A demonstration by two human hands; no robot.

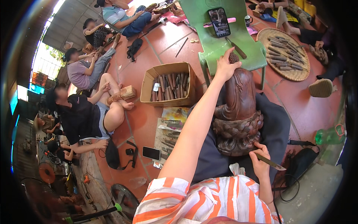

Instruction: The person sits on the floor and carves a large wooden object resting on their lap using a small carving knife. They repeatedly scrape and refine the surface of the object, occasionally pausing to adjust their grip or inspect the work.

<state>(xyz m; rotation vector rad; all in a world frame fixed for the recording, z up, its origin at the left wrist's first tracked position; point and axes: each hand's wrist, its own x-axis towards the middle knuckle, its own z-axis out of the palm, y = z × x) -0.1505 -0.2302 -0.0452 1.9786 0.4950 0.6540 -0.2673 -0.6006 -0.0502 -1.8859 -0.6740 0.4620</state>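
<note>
Carved dark-brown wooden statue (240, 93) under clasping left grip (226, 67); right grip (261, 157) holding slim brown metal-bladed tool (273, 164); apparently steadying step; next calls for firm support.

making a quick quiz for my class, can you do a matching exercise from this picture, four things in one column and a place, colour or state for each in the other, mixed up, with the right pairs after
Things
1. cardboard box
2. chair
3. carved statue
4. bladed tool

Descriptions
A. held in the person's right hand
B. green
C. open, with many wooden-handled tools inside
D. dark brown, with the left hand at its top

Right pairs: 1-C, 2-B, 3-D, 4-A
</note>
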